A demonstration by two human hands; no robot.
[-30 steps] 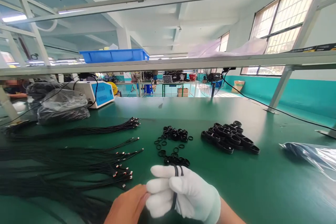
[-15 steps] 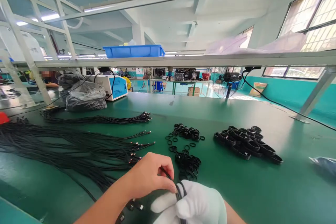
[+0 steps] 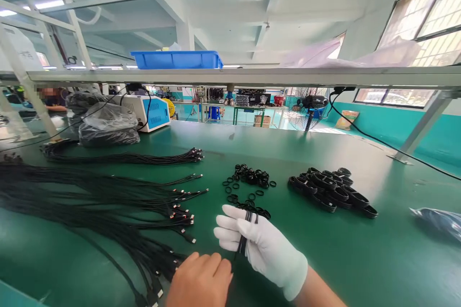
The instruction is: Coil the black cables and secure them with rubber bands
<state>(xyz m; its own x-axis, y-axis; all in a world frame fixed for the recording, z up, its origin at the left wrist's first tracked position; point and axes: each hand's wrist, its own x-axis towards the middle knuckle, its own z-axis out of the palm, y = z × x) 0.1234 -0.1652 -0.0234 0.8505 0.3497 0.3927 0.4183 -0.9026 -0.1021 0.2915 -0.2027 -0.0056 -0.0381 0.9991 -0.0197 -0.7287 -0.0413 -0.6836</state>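
Note:
My right hand (image 3: 262,240), in a white glove, holds a black cable (image 3: 243,240) looped around its fingers, with the thumb pressed over the strands. Lower down and to its left, my bare left hand (image 3: 201,280) is closed with its back towards me. A thin stretch of the cable runs from the glove to its fingertips. Just beyond the glove lie loose small black rings (image 3: 254,177) in two clusters. On the left, long straight black cables (image 3: 118,204) lie in bundles with their plugs pointing right. Coiled cables (image 3: 331,189) are piled at the right.
A shelf (image 3: 237,76) spans the bench with a blue tray (image 3: 176,60) on it. A white and blue machine (image 3: 146,111) and plastic-wrapped bags (image 3: 108,127) stand back left. At the far edge is a fan (image 3: 306,110); a plastic bag (image 3: 437,220) lies far right.
My left hand has moved down and towards me, away from the glove, drawing the cable with it. The gloved hand has risen and turned, its fingers now pointing left. The view has shifted slightly.

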